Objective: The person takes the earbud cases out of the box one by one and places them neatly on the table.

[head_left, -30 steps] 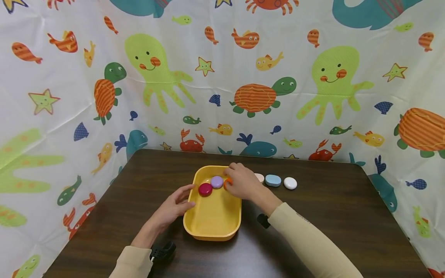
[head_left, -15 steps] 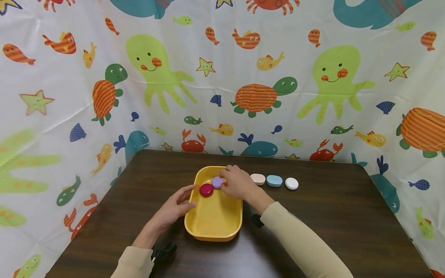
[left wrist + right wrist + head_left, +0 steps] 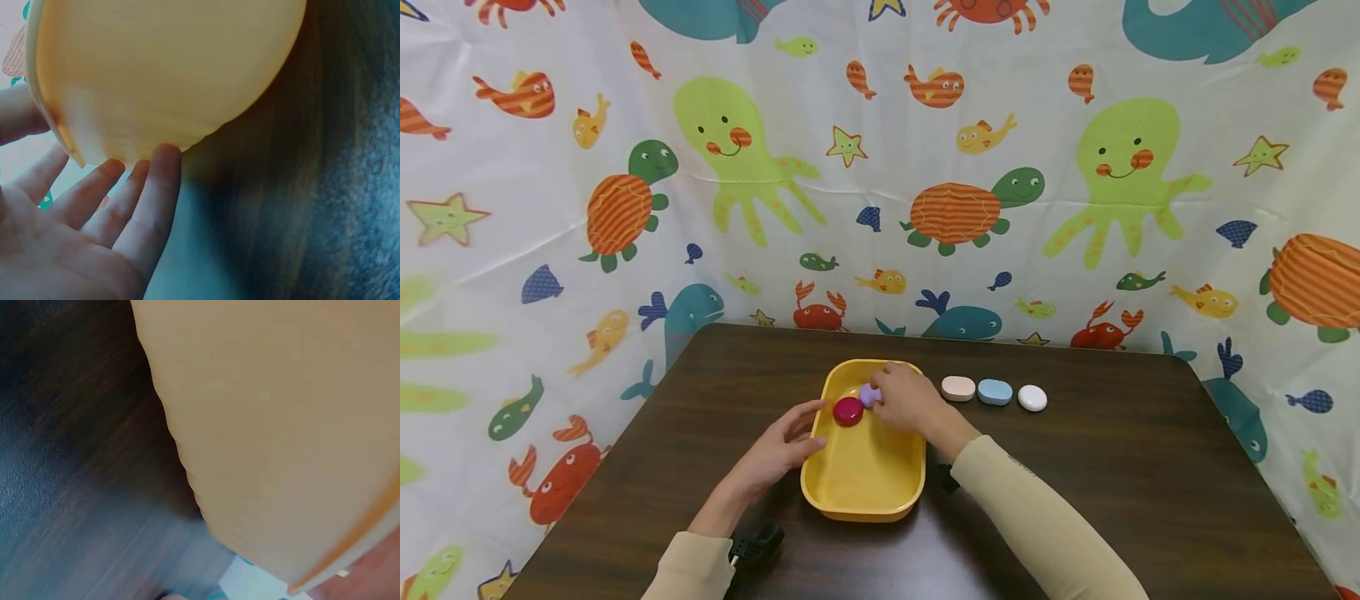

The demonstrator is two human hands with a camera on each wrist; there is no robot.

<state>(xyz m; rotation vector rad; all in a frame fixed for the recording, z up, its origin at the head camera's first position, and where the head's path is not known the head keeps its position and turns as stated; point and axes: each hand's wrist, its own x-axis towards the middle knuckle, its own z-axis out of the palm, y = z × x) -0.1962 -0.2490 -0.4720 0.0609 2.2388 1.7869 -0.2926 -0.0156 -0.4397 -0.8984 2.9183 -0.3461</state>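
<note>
My left hand (image 3: 780, 446) rests at the left side of a yellow plastic tub (image 3: 862, 487). In the left wrist view its fairly straight fingers (image 3: 147, 212) touch the outer wall, with the thumb at the rim. My right hand (image 3: 907, 397) reaches over the right rim, fingers bent down inside the tub; it covers the small orange round thing seen earlier. Beside its fingertips lies a lilac rounded piece (image 3: 868, 394), partly covered. A dark red round piece (image 3: 847, 411) lies to the left of that. The right wrist view shows mostly the tub's outer wall (image 3: 250, 425).
On the dark wooden table (image 3: 1090, 475), right of the tub, sit three small rounded pieces in a row: a pale pink one (image 3: 958, 388), a light blue one (image 3: 995, 392) and a white one (image 3: 1032, 397). A sea-animal curtain (image 3: 865, 167) hangs behind.
My right hand has shifted left inside the tub, moving the orange thing towards the lilac piece and now hiding it. The pale pink piece has come into full view. The left hand stays put.
</note>
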